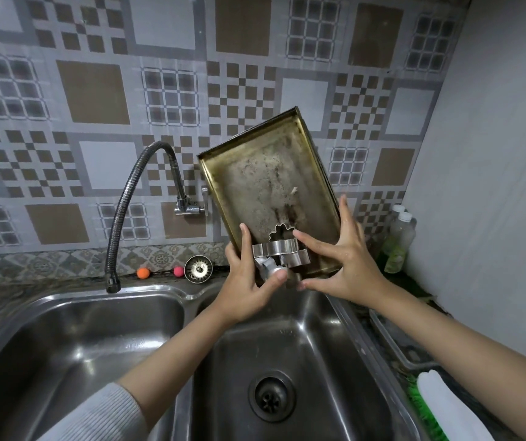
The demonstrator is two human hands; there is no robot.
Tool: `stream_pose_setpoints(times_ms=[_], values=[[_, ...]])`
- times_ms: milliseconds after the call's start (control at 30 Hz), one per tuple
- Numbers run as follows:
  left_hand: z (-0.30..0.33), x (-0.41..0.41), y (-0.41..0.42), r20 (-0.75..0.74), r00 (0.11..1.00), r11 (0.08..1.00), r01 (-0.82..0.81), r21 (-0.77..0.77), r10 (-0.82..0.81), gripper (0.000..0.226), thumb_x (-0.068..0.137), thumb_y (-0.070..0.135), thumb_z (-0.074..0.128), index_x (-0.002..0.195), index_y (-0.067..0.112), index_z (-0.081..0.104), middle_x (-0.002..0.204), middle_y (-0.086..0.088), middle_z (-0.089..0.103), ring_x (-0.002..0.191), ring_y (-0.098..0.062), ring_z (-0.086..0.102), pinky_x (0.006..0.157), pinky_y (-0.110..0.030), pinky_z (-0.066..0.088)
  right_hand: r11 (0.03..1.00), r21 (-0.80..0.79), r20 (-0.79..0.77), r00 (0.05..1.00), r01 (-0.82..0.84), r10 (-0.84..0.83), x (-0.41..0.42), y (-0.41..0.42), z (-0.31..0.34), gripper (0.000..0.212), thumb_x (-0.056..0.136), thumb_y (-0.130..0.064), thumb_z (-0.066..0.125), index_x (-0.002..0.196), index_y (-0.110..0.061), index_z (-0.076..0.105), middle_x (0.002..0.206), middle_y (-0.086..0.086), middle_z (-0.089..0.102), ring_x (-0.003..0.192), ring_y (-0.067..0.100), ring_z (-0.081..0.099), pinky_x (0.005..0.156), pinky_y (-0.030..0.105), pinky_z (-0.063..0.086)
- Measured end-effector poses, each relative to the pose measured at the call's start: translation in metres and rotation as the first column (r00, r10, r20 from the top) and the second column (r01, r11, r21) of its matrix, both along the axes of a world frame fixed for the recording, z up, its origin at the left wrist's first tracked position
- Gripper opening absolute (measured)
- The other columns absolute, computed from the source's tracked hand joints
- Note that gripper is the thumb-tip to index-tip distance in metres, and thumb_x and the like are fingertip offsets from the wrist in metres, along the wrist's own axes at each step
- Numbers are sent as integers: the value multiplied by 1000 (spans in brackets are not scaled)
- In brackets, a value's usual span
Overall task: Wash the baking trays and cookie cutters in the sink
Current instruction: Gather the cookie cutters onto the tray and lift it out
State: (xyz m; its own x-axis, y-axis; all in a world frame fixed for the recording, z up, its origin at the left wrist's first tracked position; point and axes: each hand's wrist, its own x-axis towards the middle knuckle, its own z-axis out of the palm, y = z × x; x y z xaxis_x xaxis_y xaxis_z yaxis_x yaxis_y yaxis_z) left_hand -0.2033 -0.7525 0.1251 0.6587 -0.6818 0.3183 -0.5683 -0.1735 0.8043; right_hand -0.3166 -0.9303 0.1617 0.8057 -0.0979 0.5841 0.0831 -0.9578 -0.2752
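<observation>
A stained brass-coloured baking tray is tilted up above the right sink basin, its lower end towards me. Shiny metal cookie cutters, one flower-shaped, have slid to the tray's lower end. My left hand grips the tray's lower left corner, thumb over the cutters at the bottom edge. My right hand holds the tray's lower right side with fingers spread, the index finger touching the cutters.
A flexible black faucet arcs from the wall tap over the left basin. A sink strainer and two small balls sit on the ledge. Bottles stand at the right corner; a white-handled green brush lies at right.
</observation>
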Motion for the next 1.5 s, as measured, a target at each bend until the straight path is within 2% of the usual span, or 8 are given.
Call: stream_pose_setpoints(times_ms=[167, 367, 567, 867, 1033, 1233, 1367, 1500], values=[[-8, -18, 28, -82, 996, 995, -33, 94, 41, 102, 72, 69, 45, 150, 34, -11, 152, -9, 5, 142, -26, 20, 103, -26, 20, 942, 329, -117, 993, 63, -26, -17, 35, -32, 84, 47, -71, 72, 125, -65, 40, 155, 2, -17, 143, 22, -23, 112, 50, -3], [-29, -33, 73, -190, 972, 943, -71, 325, 138, 108, 63, 86, 41, 151, 35, 6, 157, -10, 4, 144, -31, 22, 113, -41, 24, 804, 583, -204, 979, 119, 3, -35, 85, -82, 86, 46, -74, 75, 124, -70, 38, 154, -12, 24, 146, 18, -16, 117, 48, 5], [-62, -45, 138, -136, 959, 814, -133, 566, 251, 117, 58, 96, 31, 152, 27, 14, 157, -13, 18, 143, -28, 23, 110, -40, 29, 693, 713, -256, 960, 106, 116, -39, 145, -143, 91, 43, -81, 73, 126, -66, 40, 147, -10, 42, 148, 20, 5, 119, 47, 8], [-87, -27, 263, -91, 854, 689, -345, 637, 512, 118, 58, 96, 29, 150, 22, 21, 157, 1, 25, 144, -20, 20, 109, -42, 31, 604, 792, -230, 875, -86, 427, 18, 259, -175, 90, 45, -81, 71, 127, -61, 42, 140, -16, 49, 147, 18, 6, 114, 32, 4], [-85, 14, 344, -67, 781, 644, -459, 612, 620, 126, 50, 101, 24, 149, 23, 25, 156, -3, 27, 144, -21, 22, 112, -44, 30, 521, 845, -206, 826, -120, 525, 72, 336, -169, 83, 48, -73, 77, 124, -67, 42, 143, -9, 46, 146, 18, 12, 119, 47, 14], [-82, 99, 452, 5, 750, 609, -541, 580, 662, 128, 47, 103, 21, 148, 25, 30, 153, -3, 33, 141, -20, 31, 111, -41, 32, 529, 836, -200, 817, -146, 541, 169, 441, -175, 90, 42, -81, 75, 124, -72, 36, 152, 9, 35, 146, 21, 19, 117, 48, 23], [-80, 172, 517, 6, 781, 636, -512, 578, 624, 128, 47, 103, 20, 148, 26, 30, 154, -5, 31, 142, -23, 29, 113, -45, 29, 558, 821, -200, 856, -119, 477, 233, 510, -174, 91, 42, -85, 71, 125, -72, 34, 149, 1, 42, 148, 21, 4, 118, 45, 4], [-77, 234, 557, -16, 824, 674, -452, 584, 567, 127, 47, 103, 18, 148, 26, 29, 155, -4, 30, 142, -23, 28, 113, -46, 29, 547, 835, -198, 896, -58, 398, 279, 557, -159, 92, 43, -76, 73, 128, -61, 41, 144, -13, 45, 147, 21, -1, 118, 48, 4]])
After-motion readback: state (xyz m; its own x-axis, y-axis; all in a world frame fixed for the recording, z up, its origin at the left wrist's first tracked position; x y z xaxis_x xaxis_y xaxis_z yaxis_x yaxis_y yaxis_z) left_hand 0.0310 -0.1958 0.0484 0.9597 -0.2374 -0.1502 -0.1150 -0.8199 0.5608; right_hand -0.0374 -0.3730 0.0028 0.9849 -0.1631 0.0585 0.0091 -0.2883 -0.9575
